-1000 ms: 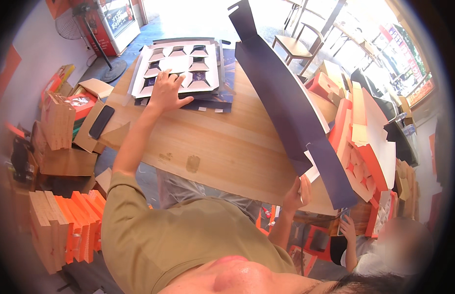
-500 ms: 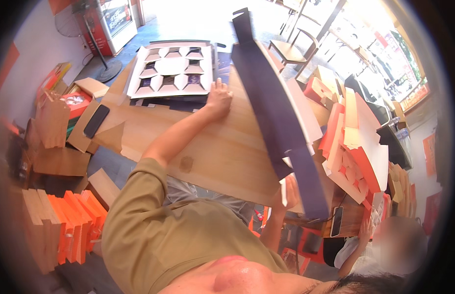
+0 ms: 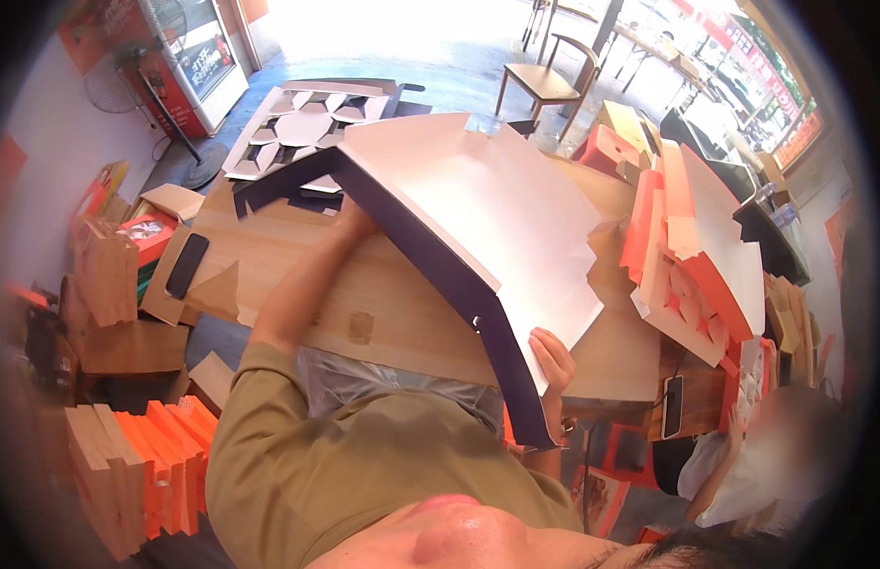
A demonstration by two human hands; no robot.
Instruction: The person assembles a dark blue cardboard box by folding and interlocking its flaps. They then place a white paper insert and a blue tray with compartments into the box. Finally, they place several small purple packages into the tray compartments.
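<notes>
1. Toward six o'clock of the table (image 3: 412,353), at its near edge, I see a person in an olive shirt (image 3: 364,465).
2. Toward eight o'clock, low beside this person, orange folded boxes (image 3: 160,465) are in a row, next to plain brown ones.
3. Toward four o'clock, the right hand (image 3: 552,358) grasps the near end of an opened carton (image 3: 468,199); its fingers lie over the white inner face.
4. Over the middle of the table, the carton is tilted, with the white inside facing up. Its dark blue wall runs along the side nearest to the person, and a narrow dark flap points toward ten o'clock.
5. Under that flap, also toward ten o'clock, is the left hand (image 3: 357,220). It is mostly hidden, so I cannot tell whether it grips the carton or is relaxed.
6. Toward nine o'clock, a dark phone (image 3: 187,266) lies flat.
7. Toward three o'clock, orange and white cartons (image 3: 691,303) are heaped.
8. Toward eleven o'clock, at the far side, lies a white tray (image 3: 302,125) with many compartments, partly behind the carton.
9. Farther, toward one o'clock, stands a wooden chair (image 3: 546,83).
</notes>
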